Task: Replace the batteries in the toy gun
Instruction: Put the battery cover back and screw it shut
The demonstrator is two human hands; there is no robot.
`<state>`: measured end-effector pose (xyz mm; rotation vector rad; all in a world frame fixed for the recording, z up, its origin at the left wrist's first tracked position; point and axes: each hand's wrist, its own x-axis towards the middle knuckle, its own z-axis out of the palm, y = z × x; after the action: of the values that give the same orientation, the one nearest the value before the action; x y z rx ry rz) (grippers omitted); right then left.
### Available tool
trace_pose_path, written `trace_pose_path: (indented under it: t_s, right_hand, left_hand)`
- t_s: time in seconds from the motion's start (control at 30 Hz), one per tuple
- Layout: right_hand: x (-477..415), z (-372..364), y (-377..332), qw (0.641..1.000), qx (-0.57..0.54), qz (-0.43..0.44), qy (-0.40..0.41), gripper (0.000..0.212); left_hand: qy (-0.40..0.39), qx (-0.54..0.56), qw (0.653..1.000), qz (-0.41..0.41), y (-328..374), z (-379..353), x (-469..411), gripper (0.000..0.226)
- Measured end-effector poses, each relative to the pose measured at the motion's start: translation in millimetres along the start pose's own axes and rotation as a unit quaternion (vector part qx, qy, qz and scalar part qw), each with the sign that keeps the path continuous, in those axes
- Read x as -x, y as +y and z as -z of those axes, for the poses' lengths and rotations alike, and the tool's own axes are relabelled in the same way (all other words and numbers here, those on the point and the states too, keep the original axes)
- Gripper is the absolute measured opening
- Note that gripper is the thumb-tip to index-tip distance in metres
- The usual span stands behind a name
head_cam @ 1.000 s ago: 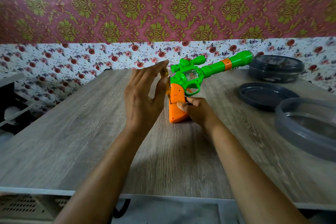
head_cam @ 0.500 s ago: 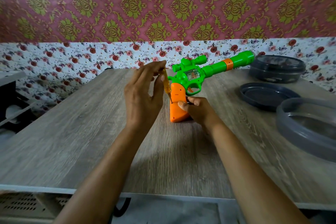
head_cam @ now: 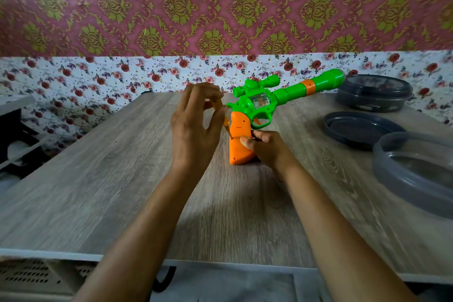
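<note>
Our right grip curls round the orange handle of the green-and-orange plastic toy gun, upright on the wood-grain desk; our raised left grip pinches a slim yellow screwdriver against it.

Two arms fill the lower half of the view, both bare along all of their visible length. The left forearm comes in from 7 o'clock and the right forearm from 5 o'clock; each is slim and narrows toward the wrist. The left hand, just off centre toward 9 o'clock, shows its back: long fingers, faint tendon ridges, rounded knuckles. The right hand, just off centre toward 4 o'clock, shows mostly its thumb side, and its thumbnail is short. Blur softens finer detail on both.
</note>
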<state>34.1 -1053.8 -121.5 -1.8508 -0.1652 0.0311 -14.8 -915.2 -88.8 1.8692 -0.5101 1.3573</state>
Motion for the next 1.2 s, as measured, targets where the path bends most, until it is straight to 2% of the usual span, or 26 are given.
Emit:
trace_pose_path:
  t_s: [0.1,0.2,0.27,0.43,0.73,0.9,1.03,1.2]
  right_hand:
    - [1.2,0.7,-1.4,1.0,0.007,-0.002,0.001,0.042]
    - [1.7,1.0,-2.3,1.0,0.009,-0.004,-0.002,0.042]
    - [2.6,0.9,-3.2,1.0,0.004,-0.003,-0.006,0.041]
    - [3.0,1.5,-2.8,1.0,0.007,0.004,0.0,0.038]
    - [5.7,2.1,-5.0,1.0,-0.002,0.0,-0.01,0.038]
    - [4.2,0.0,-4.3,1.0,-0.007,-0.008,-0.002,0.04]
    - [3.1,-0.1,-3.8,1.0,-0.013,-0.011,-0.002,0.039]
    - [3.9,1.7,-3.3,1.0,-0.002,-0.007,-0.008,0.039]
  left_hand:
    - [-0.016,0.002,1.0,0.016,0.5,-0.1,0.7,0.029]
    - [-0.03,-0.017,0.999,-0.001,-1.2,0.6,0.2,0.036]
    - [-0.031,-0.015,0.999,-0.007,-1.8,0.1,0.3,0.035]
    - [-0.005,-0.016,1.0,-0.019,-3.5,-0.5,0.1,0.012]
    - [-0.032,-0.014,0.999,-0.021,-1.2,0.6,-0.2,0.033]
    - [-0.016,-0.01,1.0,-0.002,-3.6,-1.2,0.9,0.023]
    - [-0.012,-0.005,1.0,-0.025,-2.9,-2.2,0.5,0.018]
    - [-0.014,-0.024,0.999,-0.022,-2.6,-0.6,-0.4,0.027]
